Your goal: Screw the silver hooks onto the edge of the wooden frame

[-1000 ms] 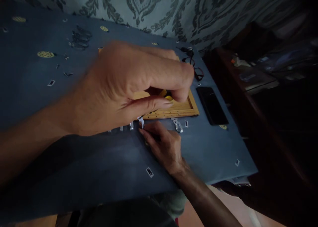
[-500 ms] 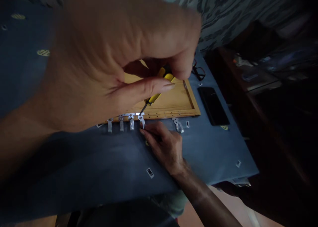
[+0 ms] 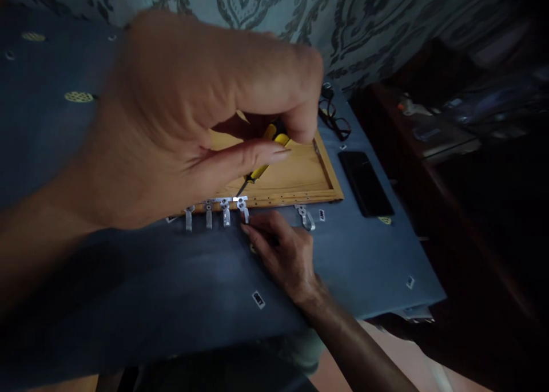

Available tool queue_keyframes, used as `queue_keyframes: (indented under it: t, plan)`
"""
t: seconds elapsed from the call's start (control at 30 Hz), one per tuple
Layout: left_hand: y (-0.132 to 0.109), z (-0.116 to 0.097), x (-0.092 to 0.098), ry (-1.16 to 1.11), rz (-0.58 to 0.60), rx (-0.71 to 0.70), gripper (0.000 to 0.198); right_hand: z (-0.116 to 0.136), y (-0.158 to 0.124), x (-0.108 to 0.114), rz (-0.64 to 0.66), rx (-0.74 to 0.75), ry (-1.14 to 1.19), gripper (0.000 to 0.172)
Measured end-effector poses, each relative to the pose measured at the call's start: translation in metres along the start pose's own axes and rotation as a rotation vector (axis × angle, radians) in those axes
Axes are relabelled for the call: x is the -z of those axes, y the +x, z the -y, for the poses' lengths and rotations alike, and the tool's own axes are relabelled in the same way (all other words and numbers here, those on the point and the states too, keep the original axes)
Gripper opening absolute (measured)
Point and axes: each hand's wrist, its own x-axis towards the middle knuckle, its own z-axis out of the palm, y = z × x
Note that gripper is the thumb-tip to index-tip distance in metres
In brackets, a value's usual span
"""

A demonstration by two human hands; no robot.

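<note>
My left hand (image 3: 206, 111), large in front of the camera, is closed around the yellow-and-black handle of a screwdriver (image 3: 261, 166). The screwdriver's tip points down at the plate of a metal hook (image 3: 242, 208) on the near edge of a wooden frame (image 3: 295, 196). With fingertips and thumb, my right hand (image 3: 285, 252) pinches this hook's lower end. To its left, several similar metal hooks (image 3: 225, 213) sit along the same edge, partly behind my left hand. Small dark holes run along the wood to the right.
Another metal hook (image 3: 305, 217) lies right of my right hand. A black phone (image 3: 366, 183) and eyeglasses (image 3: 337, 120) rest on the blue tablecloth (image 3: 171, 300). Patterned fabric (image 3: 274, 6) is at the back, and a dark piece of furniture (image 3: 412, 129) stands at the right.
My left hand and the screwdriver have shifted slightly left and down in view, the tip moving a little leftward at the hook. My right hand keeps its pinch on the hook.
</note>
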Motion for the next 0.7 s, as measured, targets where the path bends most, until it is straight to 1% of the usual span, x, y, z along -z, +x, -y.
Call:
queue_keyframes:
  t: [0.1, 0.27, 0.4, 0.53, 0.7]
  plan:
    - [-0.0002, 0.0002, 0.0002, -0.033, -0.011, -0.021, 0.022, 0.0008, 0.0009, 0.0003, -0.003, -0.003, -0.004, 0.009]
    - [-0.0021, 0.0000, 0.0015, -0.041, -0.027, -0.007, 0.016, 0.0012, 0.0010, 0.0004, -0.003, 0.010, 0.010, 0.010]
    - [-0.0032, -0.0031, 0.0018, -0.001, -0.037, 0.002, 0.009, 0.0012, 0.0009, 0.0011, 0.005, 0.019, 0.018, 0.007]
    - [-0.0030, -0.0049, 0.0021, 0.050, -0.047, -0.007, 0.012, 0.0016, 0.0019, 0.0011, 0.016, 0.027, 0.025, 0.009]
    - [-0.0029, -0.0063, 0.0051, 0.076, -0.017, -0.018, 0.009, 0.0045, 0.0038, 0.0000, 0.026, 0.011, 0.029, 0.009]
